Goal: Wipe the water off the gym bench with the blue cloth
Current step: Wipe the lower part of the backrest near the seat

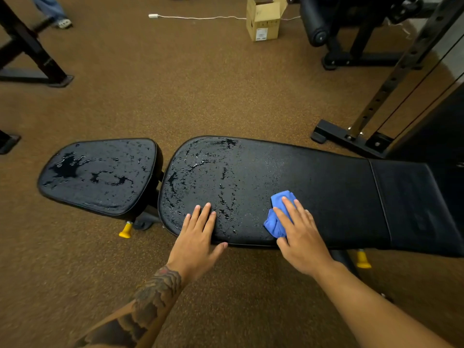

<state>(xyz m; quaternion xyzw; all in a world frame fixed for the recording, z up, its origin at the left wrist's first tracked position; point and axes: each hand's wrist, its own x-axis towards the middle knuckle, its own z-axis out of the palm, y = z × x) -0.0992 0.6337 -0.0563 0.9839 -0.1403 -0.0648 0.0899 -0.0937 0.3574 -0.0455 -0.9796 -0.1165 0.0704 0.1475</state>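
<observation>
Your right hand presses flat, fingers spread, on the cloth at lower centre-right of the frame, probably to drag it across the bench, while your left hand lies flat, fingers together, on the water beside it, seemingly as a brace.

Blue cloth under the right grip, black worktop all round it, yellow knob off to its right, speckled brown floor.
</observation>
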